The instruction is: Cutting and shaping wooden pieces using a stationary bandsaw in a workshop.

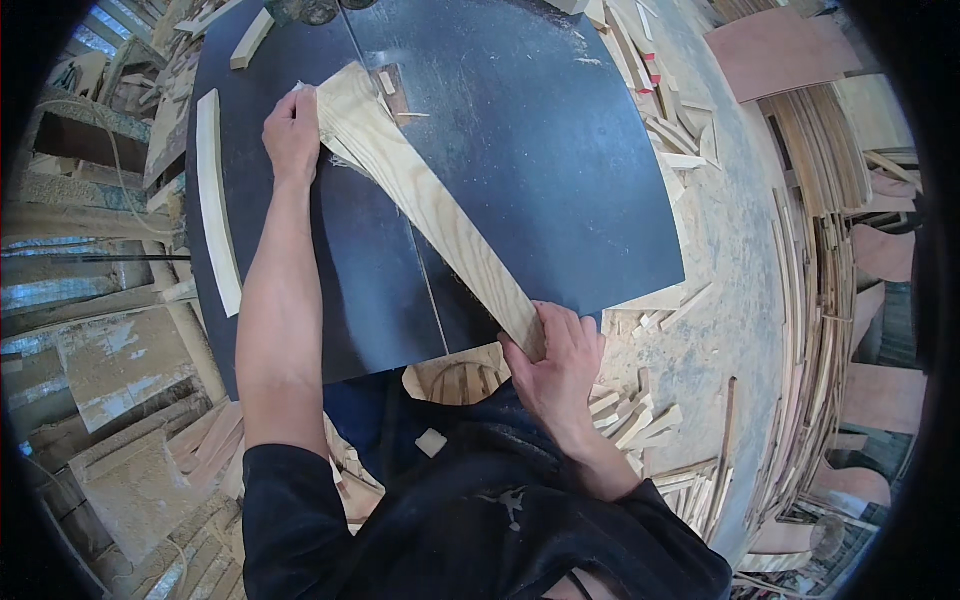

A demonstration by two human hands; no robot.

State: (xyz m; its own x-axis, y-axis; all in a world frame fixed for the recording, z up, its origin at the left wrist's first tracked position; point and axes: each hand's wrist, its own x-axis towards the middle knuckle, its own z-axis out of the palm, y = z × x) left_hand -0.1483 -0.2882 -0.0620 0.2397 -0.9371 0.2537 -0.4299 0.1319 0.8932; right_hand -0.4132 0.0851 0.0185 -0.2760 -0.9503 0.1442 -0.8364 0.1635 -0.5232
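Note:
A pale wooden board (440, 215) with wavy grain lies slantwise over a dark, smooth table (570, 170), wide at its far left end and narrow at its near right end. My left hand (292, 135), fingers curled, presses against the left edge of the wide end. At the narrow end, my right hand (562, 365) grips the board, thumb on the left side and fingers over the right. A small inset plate (395, 92) with slivers of wood on it shows beside the wide end. Frayed splinters stick out along the board's left edge.
A thin slot (432, 300) runs down the table to its near edge. Along the left side lie a long curved wooden strip (216, 205) and a shorter piece (252, 40). Offcuts (640, 420) litter the floor at right, with stacked strips (800, 350) beyond.

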